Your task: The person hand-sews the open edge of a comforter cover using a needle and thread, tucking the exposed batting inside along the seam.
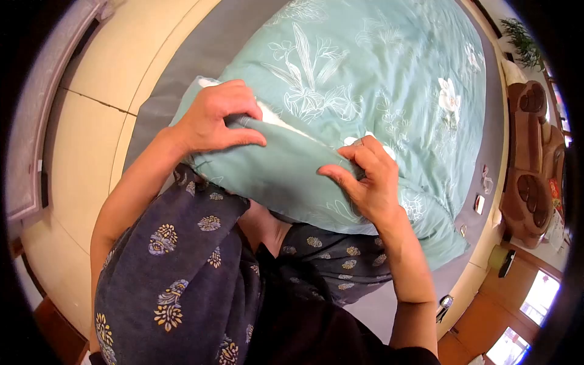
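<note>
A sage-green duvet cover (261, 167) with white line-drawn flowers spreads over the grey mat and reaches my lap. Along its near edge the fabric gapes, and a strip of white filling (277, 118) shows inside. My left hand (222, 115) pinches this edge at the left, fingers curled over it and thumb on the near side. Farther right, my right hand (374, 176) grips the same edge between thumb and bent fingers. Between the hands the fabric is stretched in a band. Fingertips of both hands are partly hidden by the folds.
Beneath the duvet lies a grey mat (182, 67) on pale floor tiles (85, 140). Small items rest on the mat's right side, including a white box (479, 204) and a gold-coloured metal piece (463, 230). A brown sofa (517, 164) stands at the right.
</note>
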